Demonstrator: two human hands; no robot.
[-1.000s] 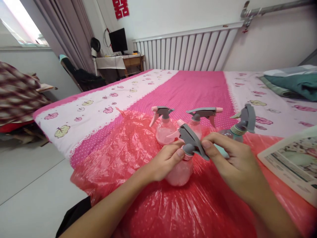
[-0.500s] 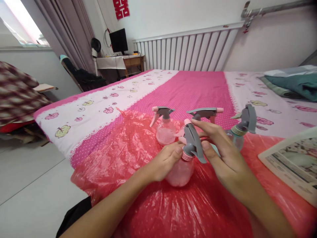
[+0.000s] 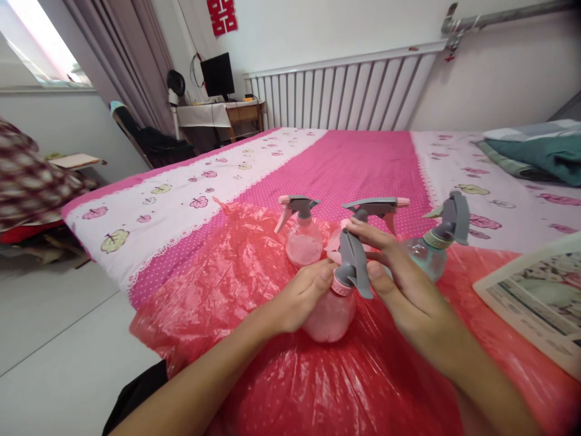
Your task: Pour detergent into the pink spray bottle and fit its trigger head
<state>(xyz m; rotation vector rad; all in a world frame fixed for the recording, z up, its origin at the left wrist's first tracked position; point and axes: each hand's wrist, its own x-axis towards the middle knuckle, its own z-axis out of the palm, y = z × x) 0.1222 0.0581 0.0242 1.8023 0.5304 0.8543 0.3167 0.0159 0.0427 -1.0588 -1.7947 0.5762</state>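
Observation:
Before me a spray bottle (image 3: 329,318) with a pink collar and grey trigger head stands on red plastic sheeting (image 3: 200,297). My left hand (image 3: 302,297) is closed round the side of its body, just under the collar. The fingers of my right hand (image 3: 403,272) are bent at the grey head, the index fingertip on the pink nozzle and the thumb near the rear of the head. Behind it are a pink spray bottle (image 3: 303,245) to the left and another grey-and-pink spray head (image 3: 376,207). A green-collared spray bottle (image 3: 431,254) stands beyond my right hand, partly covered by it.
The sheeting lies over a bed with a pink patterned cover (image 3: 363,160). A printed paper (image 3: 540,297) lies at the right, with folded bedding (image 3: 540,151) farther back. At the back left are a chair (image 3: 145,136) and a desk with a monitor (image 3: 218,75).
The spray head has turned a little, its nozzle end shifting slightly right and its rear slightly left. My right hand has moved slightly with it. My left hand keeps its place on the bottle.

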